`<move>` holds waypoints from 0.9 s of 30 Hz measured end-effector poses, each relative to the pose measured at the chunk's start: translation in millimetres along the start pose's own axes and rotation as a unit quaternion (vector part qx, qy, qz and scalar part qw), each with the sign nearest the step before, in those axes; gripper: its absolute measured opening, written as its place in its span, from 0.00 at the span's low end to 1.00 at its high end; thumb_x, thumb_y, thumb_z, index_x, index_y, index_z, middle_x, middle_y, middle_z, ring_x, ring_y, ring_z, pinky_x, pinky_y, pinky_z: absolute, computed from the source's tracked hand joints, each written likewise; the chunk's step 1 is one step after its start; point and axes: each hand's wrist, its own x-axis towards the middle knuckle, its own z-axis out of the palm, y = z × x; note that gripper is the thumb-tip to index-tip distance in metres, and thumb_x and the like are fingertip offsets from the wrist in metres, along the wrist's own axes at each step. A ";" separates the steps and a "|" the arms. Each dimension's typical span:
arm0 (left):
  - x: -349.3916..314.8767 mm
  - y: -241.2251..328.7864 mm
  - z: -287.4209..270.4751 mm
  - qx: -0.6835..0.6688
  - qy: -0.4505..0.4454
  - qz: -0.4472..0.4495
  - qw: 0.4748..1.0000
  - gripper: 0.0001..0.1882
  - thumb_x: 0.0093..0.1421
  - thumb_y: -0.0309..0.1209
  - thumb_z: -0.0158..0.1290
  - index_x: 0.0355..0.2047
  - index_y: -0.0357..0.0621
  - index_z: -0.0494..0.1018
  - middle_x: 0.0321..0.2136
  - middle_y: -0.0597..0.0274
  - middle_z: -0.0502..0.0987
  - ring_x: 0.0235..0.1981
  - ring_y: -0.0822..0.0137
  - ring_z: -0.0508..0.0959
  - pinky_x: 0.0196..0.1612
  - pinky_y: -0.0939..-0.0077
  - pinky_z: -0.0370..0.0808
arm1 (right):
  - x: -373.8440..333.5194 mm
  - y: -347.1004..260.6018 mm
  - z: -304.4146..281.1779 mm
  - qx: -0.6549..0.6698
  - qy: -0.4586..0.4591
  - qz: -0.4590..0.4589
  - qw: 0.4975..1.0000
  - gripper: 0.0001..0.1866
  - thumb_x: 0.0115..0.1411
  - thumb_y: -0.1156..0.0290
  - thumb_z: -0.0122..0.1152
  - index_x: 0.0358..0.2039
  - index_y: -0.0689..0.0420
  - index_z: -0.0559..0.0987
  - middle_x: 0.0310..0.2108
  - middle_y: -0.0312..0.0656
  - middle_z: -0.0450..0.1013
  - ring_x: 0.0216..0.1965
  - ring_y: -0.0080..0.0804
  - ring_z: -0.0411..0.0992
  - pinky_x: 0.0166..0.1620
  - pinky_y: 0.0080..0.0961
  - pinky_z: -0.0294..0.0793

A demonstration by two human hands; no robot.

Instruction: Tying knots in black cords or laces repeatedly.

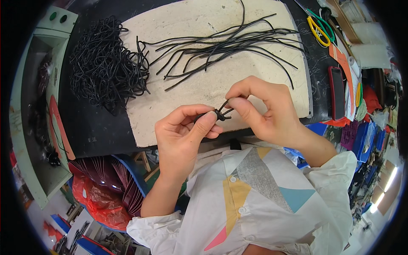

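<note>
A short black cord (219, 114), knotted in the middle, is held between my two hands above the near edge of a pale board (204, 93). My left hand (182, 131) pinches the cord beside the knot between thumb and fingers. With thumb and forefinger, my right hand (265, 106) grips a strand just right of the knot. A short end pokes out below that strand. Beyond my hands, several loose black cords (225, 49) lie spread over the board. The part of the cord inside my left fingers is mostly hidden.
A tangled heap of black cord (106, 63) lies at the left on the dark table (97, 131). Yellow-handled scissors (318, 32), green-handled scissors (326, 26) and a red-edged phone (336, 93) lie at the right. Below left, a blue-rimmed bin (136, 174) holds red plastic (97, 199).
</note>
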 end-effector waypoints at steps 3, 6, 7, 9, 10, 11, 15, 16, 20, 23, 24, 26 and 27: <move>1.6 -1.1 1.2 -0.019 -0.008 0.008 1.000 0.07 0.53 0.20 0.52 0.33 0.28 0.70 0.25 0.54 0.75 0.24 0.70 0.77 0.28 0.84 0.75 | -8.4 5.9 11.2 0.180 0.036 0.110 0.977 0.06 0.50 0.76 0.57 0.29 0.62 0.73 0.23 0.41 0.71 0.28 0.30 0.73 0.31 0.19 0.70; 1.8 -2.4 3.0 -0.013 0.009 0.038 0.999 0.08 0.53 0.20 0.52 0.34 0.28 0.70 0.25 0.53 0.75 0.24 0.70 0.77 0.27 0.85 0.75 | -11.0 7.9 18.9 0.267 0.041 0.147 0.951 0.06 0.49 0.76 0.59 0.29 0.63 0.73 0.24 0.40 0.72 0.27 0.30 0.72 0.30 0.19 0.70; 1.7 -1.7 2.6 -0.014 0.008 0.022 1.000 0.08 0.53 0.20 0.52 0.34 0.28 0.70 0.25 0.53 0.75 0.24 0.70 0.77 0.27 0.85 0.75 | -11.5 7.6 15.6 0.216 0.017 0.129 0.968 0.06 0.48 0.76 0.59 0.28 0.63 0.74 0.24 0.40 0.72 0.26 0.29 0.72 0.30 0.19 0.70; 1.3 1.1 1.2 -0.014 0.005 -0.011 1.000 0.08 0.54 0.21 0.52 0.34 0.29 0.71 0.25 0.53 0.75 0.24 0.70 0.77 0.27 0.85 0.75 | -10.2 5.0 9.8 0.115 -0.007 0.069 0.991 0.07 0.46 0.77 0.61 0.27 0.63 0.75 0.24 0.39 0.72 0.26 0.28 0.71 0.29 0.19 0.69; 2.2 1.4 -1.4 -0.061 -0.009 -0.053 0.997 0.09 0.54 0.21 0.52 0.35 0.29 0.71 0.25 0.53 0.75 0.24 0.70 0.77 0.27 0.86 0.75 | -8.0 3.0 6.7 0.066 -0.008 0.026 0.997 0.07 0.45 0.77 0.62 0.26 0.63 0.75 0.24 0.39 0.72 0.26 0.27 0.71 0.29 0.19 0.69; 4.0 1.4 -5.0 -0.109 -0.024 -0.094 0.989 0.09 0.54 0.21 0.51 0.35 0.29 0.71 0.26 0.54 0.75 0.24 0.70 0.77 0.27 0.86 0.75 | -6.8 2.1 5.4 0.017 -0.008 -0.016 1.000 0.07 0.44 0.77 0.63 0.25 0.62 0.76 0.24 0.39 0.72 0.25 0.27 0.71 0.28 0.19 0.68; 2.8 -2.2 -6.6 -0.179 -0.046 -0.133 0.974 0.09 0.54 0.22 0.52 0.35 0.31 0.71 0.26 0.55 0.75 0.24 0.71 0.76 0.27 0.87 0.73 | -8.0 8.0 7.9 0.073 0.002 0.003 0.997 0.08 0.42 0.77 0.65 0.25 0.61 0.77 0.23 0.40 0.71 0.24 0.26 0.70 0.28 0.19 0.67; 2.2 -4.3 -6.4 -0.187 -0.038 -0.111 0.975 0.08 0.54 0.22 0.52 0.35 0.31 0.70 0.26 0.55 0.75 0.24 0.71 0.76 0.27 0.86 0.73 | -7.1 9.9 7.4 0.092 -0.002 0.014 0.996 0.08 0.42 0.76 0.65 0.25 0.61 0.77 0.23 0.40 0.71 0.24 0.26 0.69 0.27 0.18 0.66; 1.6 -8.5 -5.3 -0.205 -0.025 -0.051 0.977 0.07 0.54 0.22 0.52 0.34 0.32 0.70 0.26 0.56 0.75 0.24 0.72 0.75 0.27 0.86 0.72 | -11.3 14.4 8.5 0.139 -0.010 0.070 0.988 0.08 0.43 0.75 0.64 0.27 0.59 0.78 0.23 0.39 0.70 0.23 0.25 0.68 0.26 0.18 0.65; 2.0 -8.9 -3.6 -0.200 -0.026 -0.034 0.979 0.07 0.54 0.23 0.52 0.34 0.32 0.70 0.26 0.57 0.75 0.25 0.73 0.75 0.28 0.86 0.72 | -9.7 5.5 5.7 0.099 -0.030 0.076 0.992 0.07 0.44 0.75 0.63 0.27 0.58 0.79 0.20 0.38 0.67 0.21 0.25 0.65 0.24 0.19 0.63; 2.9 -9.4 -1.8 -0.197 -0.027 -0.031 0.980 0.08 0.55 0.24 0.52 0.34 0.32 0.70 0.26 0.57 0.75 0.25 0.73 0.75 0.29 0.85 0.72 | -10.0 5.0 4.6 0.080 -0.029 0.068 0.994 0.07 0.45 0.76 0.62 0.28 0.58 0.79 0.20 0.38 0.66 0.20 0.25 0.65 0.24 0.19 0.62; 3.8 -7.5 7.8 -0.132 0.016 0.005 0.991 0.07 0.55 0.25 0.51 0.33 0.33 0.70 0.27 0.58 0.74 0.26 0.74 0.74 0.31 0.83 0.72 | -10.7 4.7 2.1 0.041 -0.028 0.051 0.997 0.07 0.46 0.76 0.62 0.28 0.58 0.79 0.19 0.37 0.64 0.20 0.25 0.63 0.23 0.20 0.61; 4.1 -6.7 10.8 -0.098 0.038 0.022 0.994 0.07 0.56 0.25 0.51 0.33 0.33 0.70 0.27 0.58 0.74 0.27 0.74 0.74 0.32 0.82 0.73 | -10.7 4.0 1.7 0.034 -0.027 0.046 0.998 0.06 0.46 0.76 0.61 0.28 0.58 0.78 0.19 0.37 0.64 0.20 0.26 0.63 0.23 0.20 0.61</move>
